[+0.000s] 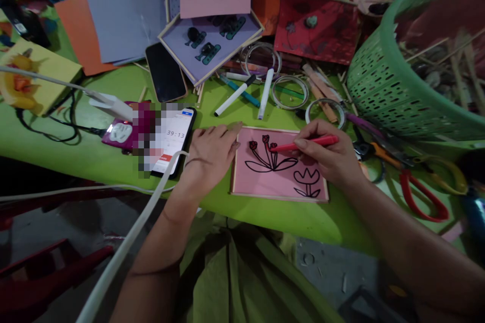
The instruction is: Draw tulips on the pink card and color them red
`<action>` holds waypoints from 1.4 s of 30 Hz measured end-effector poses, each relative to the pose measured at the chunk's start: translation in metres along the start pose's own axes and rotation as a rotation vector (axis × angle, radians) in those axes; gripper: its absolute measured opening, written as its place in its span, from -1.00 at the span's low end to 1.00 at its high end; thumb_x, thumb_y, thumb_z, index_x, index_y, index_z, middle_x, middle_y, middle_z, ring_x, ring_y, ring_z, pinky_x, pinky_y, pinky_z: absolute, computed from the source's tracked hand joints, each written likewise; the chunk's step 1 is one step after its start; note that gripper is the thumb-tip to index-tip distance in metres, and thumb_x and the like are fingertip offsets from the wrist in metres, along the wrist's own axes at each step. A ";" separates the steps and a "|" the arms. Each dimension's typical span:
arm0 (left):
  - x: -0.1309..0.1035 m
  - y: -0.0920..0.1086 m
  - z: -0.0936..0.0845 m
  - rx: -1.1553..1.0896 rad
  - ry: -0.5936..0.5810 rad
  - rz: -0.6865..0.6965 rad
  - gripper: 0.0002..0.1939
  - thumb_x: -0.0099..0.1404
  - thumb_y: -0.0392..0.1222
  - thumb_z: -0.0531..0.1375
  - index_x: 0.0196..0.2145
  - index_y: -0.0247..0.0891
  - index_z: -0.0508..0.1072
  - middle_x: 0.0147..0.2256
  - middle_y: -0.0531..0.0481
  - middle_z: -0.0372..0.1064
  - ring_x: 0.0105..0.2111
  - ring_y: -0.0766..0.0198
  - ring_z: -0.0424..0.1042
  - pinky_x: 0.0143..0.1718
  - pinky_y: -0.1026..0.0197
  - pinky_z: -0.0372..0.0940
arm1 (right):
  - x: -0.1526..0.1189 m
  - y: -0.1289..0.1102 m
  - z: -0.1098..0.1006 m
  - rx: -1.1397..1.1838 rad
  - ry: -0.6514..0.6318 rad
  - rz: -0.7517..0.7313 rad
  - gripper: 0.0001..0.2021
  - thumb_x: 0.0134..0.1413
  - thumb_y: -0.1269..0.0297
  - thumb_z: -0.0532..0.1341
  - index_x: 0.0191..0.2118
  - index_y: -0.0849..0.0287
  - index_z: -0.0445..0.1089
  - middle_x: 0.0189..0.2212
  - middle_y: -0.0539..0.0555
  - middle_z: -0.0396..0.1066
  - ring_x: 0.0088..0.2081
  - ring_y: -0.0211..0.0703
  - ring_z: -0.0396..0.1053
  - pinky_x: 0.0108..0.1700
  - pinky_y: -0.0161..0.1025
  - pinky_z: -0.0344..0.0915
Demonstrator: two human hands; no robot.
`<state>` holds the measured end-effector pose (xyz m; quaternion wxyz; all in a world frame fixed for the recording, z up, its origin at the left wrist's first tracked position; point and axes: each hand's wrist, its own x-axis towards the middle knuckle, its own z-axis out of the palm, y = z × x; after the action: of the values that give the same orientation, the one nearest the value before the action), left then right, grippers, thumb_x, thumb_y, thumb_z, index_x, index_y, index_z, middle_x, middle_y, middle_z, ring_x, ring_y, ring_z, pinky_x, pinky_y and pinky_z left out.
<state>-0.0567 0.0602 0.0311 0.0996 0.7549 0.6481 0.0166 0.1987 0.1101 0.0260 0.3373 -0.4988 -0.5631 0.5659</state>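
Note:
A pink card point(265, 184) edged with thin wooden sticks lies in front of me. On it are black outlines of flowers and leaves, with some flower heads coloured red. My right hand point(331, 154) is closed around a red marker point(318, 142), whose tip meets the drawing near a small flower. My left hand point(212, 154) lies flat at the card's left edge, fingers stretched out. Close to the left wrist is a lit phone point(176, 146), partly blurred out. Beyond the card lie a white marker with a black cap point(235, 96) and another white marker point(266, 93).
To the right stands a green basket point(375, 65) of sticks and stones. Scissors with red handles point(422, 197) lie below it. Tape rings point(290, 92), a dark phone point(165, 73) and a framed purple card point(189, 60) sit farther back. A white cable point(132, 242) crosses my left arm.

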 end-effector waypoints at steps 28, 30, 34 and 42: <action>-0.001 0.000 0.001 -0.019 0.002 0.002 -0.53 0.63 -0.15 0.04 0.42 -0.07 0.32 0.06 -0.12 0.57 0.07 -0.05 0.53 0.03 -0.10 0.29 | -0.002 -0.001 -0.002 -0.061 -0.021 -0.014 -0.69 0.09 -0.01 0.46 -0.42 0.01 0.40 -0.59 -0.03 0.34 -0.63 -0.21 0.20 -0.58 -0.17 0.05; -0.001 -0.001 0.002 -0.019 0.010 0.007 -0.53 0.63 -0.14 0.04 0.42 -0.06 0.33 0.04 -0.11 0.57 0.07 -0.05 0.53 0.03 -0.09 0.30 | -0.002 -0.001 -0.002 -0.046 -0.015 -0.010 -0.70 0.07 0.01 0.47 -0.43 0.01 0.41 -0.58 -0.03 0.36 -0.63 -0.21 0.20 -0.58 -0.18 0.03; -0.001 -0.001 0.002 -0.022 0.021 0.008 -0.54 0.63 -0.15 0.04 0.41 -0.06 0.33 0.04 -0.10 0.58 0.06 -0.03 0.53 0.03 -0.07 0.30 | -0.002 -0.001 -0.002 -0.036 -0.018 -0.010 -0.71 0.05 0.06 0.48 -0.45 0.03 0.40 -0.59 -0.02 0.35 -0.63 -0.23 0.18 -0.58 -0.17 0.01; -0.001 0.001 -0.001 -0.028 0.001 0.003 -0.53 0.63 -0.15 0.03 0.42 -0.07 0.33 0.05 -0.12 0.57 0.07 -0.05 0.53 0.04 -0.10 0.31 | -0.002 -0.003 -0.001 -0.035 -0.010 -0.015 -0.70 0.04 0.04 0.47 -0.43 0.03 0.39 -0.60 -0.04 0.34 -0.65 -0.25 0.19 -0.61 -0.18 0.02</action>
<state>-0.0563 0.0590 0.0321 0.1101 0.7542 0.6468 0.0262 0.1992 0.1093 0.0293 0.3299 -0.4976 -0.5782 0.5561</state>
